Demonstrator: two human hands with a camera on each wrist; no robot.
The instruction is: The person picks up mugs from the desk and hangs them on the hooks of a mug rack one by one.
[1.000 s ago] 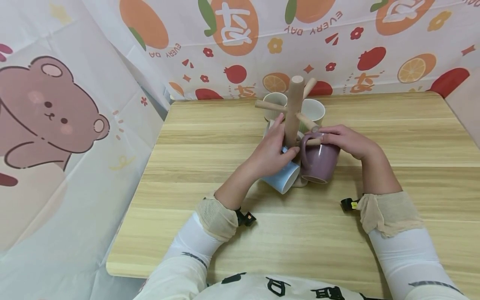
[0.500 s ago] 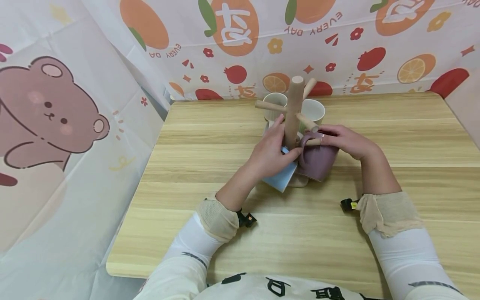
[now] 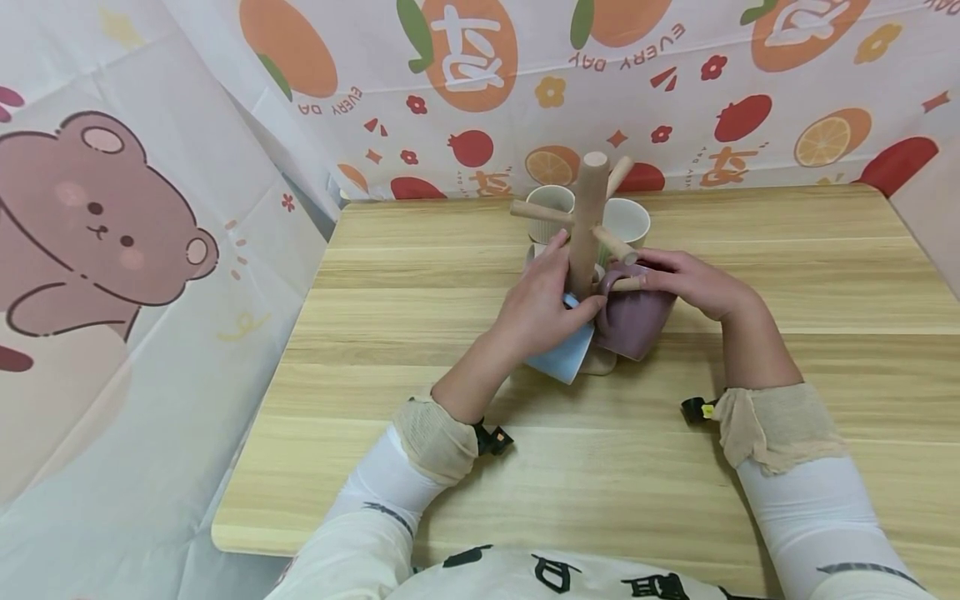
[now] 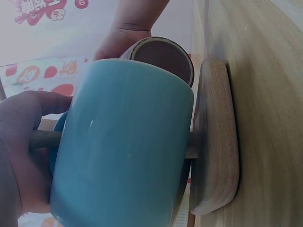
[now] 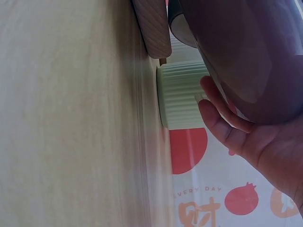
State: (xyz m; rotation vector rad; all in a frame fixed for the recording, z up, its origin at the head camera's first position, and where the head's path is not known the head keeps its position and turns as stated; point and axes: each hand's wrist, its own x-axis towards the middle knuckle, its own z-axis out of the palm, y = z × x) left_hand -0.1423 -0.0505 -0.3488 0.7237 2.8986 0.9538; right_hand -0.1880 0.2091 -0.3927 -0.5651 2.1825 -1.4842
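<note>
Mug [image 4: 123, 142], blue, broadest in left wrist view

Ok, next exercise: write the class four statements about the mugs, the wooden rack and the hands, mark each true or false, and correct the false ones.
1. The right hand holds the purple mug. True.
2. The blue mug stands upright on the table. False: it is tilted, up off the table.
3. A green ribbed cup is beyond the wooden rack. True.
4. The left hand lies flat on the table. False: it is at the rack's post.
</note>
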